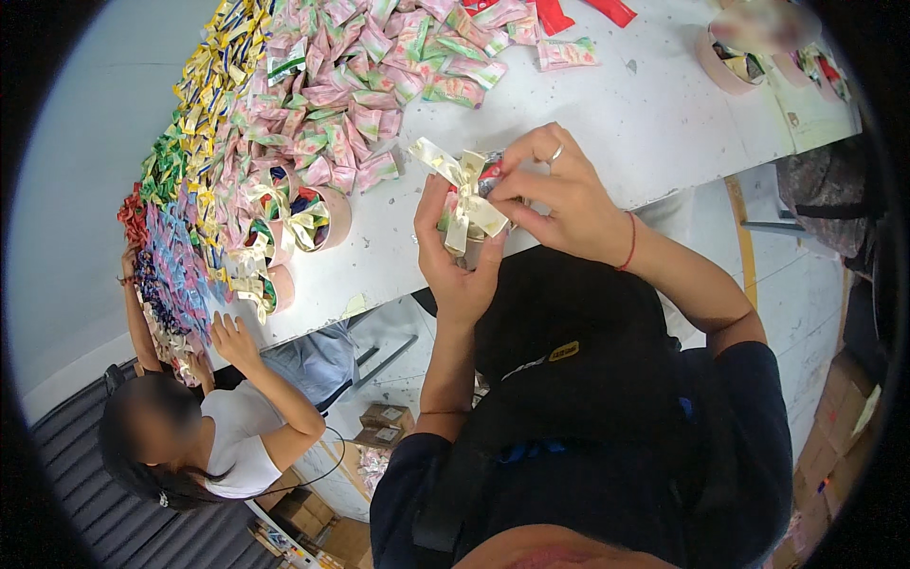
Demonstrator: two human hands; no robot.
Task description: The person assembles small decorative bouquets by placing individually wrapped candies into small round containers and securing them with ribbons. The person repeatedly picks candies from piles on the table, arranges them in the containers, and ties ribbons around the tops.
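Above table (664,123) edge: small round box (482,180), cupped from below in left hand (457,261), right hand (559,194) pinching its cream ribbon bow (462,190); best held level, loops tugged evenly, knot kept centred.

a single head-worn fisheye is looking steeply down, close over the white table (654,114) crossing the frame's upper half.
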